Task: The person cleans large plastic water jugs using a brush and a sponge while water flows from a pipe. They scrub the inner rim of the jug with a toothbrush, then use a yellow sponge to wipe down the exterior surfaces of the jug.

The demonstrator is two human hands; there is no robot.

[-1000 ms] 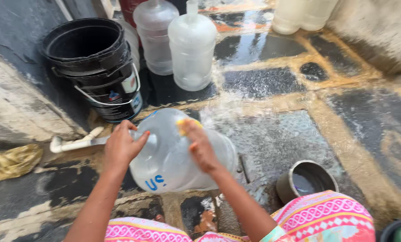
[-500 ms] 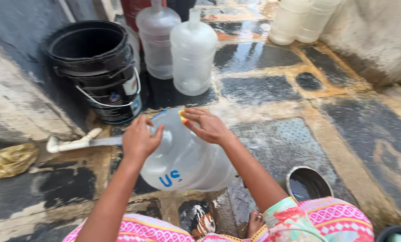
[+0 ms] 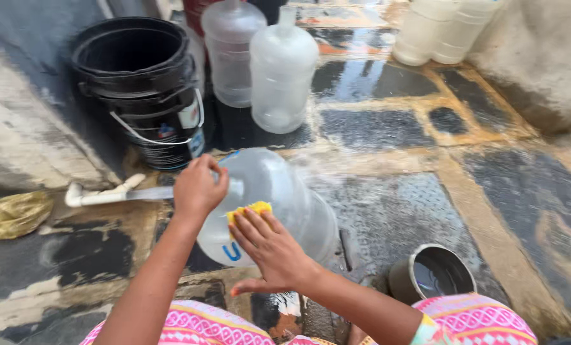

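Left hand grips the tipped jug's neck, hiding it; right hand, spread, presses a half-hidden, seemingly yellow sponge above the jug's blue mark.

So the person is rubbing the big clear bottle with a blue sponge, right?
Not quite. The sponge is yellow, not blue. The head view shows the right hand pressing it against the big clear bottle, which lies tilted on the wet floor while the left hand steadies it near the neck.
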